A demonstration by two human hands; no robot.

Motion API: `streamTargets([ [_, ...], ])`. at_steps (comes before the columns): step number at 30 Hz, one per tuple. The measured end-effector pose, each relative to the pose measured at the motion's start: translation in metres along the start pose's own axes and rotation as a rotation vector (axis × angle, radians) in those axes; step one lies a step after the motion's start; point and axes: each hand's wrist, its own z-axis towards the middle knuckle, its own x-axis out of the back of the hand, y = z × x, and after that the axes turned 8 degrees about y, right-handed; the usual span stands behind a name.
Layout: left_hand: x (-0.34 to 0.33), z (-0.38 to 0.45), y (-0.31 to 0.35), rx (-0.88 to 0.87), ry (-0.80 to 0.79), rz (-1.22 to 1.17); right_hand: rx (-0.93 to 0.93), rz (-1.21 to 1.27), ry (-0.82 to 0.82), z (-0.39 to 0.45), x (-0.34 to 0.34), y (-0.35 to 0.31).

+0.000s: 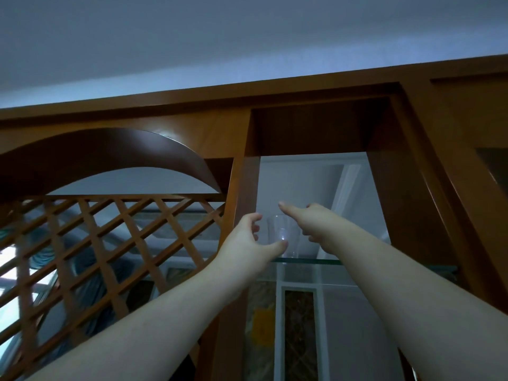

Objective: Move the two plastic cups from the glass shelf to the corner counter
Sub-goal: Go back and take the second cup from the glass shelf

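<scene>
1. We're looking up at a glass shelf (pixel 310 261) set in a wooden cabinet frame (pixel 242 188), both arms raised toward it
2. A clear plastic cup (pixel 283 232) stands upright on the shelf, close to its front edge and toward the left end; we can make out only this one cup for sure, since its walls are see-through and partly covered by our hands
3. Our left hand (pixel 247 243) comes in from the left of the cup, grip spread apart, fingers curled above and thumb (pixel 276 246) stretched underneath across the cup's lower part; we cannot tell if the thumb is touching it
4. Our right hand (pixel 308 224) reaches in on the cup's right side, its grip apart too, one finger (pixel 286 209) extended over the cup's rim and nothing held
5. To the left of the frame, a wooden lattice panel (pixel 110 243) sits under a curved arch (pixel 110 149), with the pale ceiling (pixel 220 37) above everything
</scene>
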Motion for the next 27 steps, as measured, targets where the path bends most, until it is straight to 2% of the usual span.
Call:
streamTargets([
  [7, 0.003, -0.001, 0.004, 0.045, -0.066, -0.002, -0.023, 0.016, -0.055, 0.005, -0.012, 0.000],
  [11, 0.001, -0.001, 0.002, 0.069, -0.070, 0.016, -0.042, 0.125, -0.043, 0.005, -0.014, 0.004],
  [15, -0.004, 0.000, 0.003, 0.080, -0.042, 0.027, 0.032, 0.242, -0.022, 0.001, -0.006, 0.002],
  [20, -0.011, 0.000, 0.007, 0.098, -0.028, 0.000, 0.150, 0.266, -0.047, -0.013, 0.010, -0.011],
  [27, -0.014, -0.003, 0.024, 0.108, -0.012, -0.206, 0.214, 0.354, -0.079, -0.031, 0.029, -0.025],
])
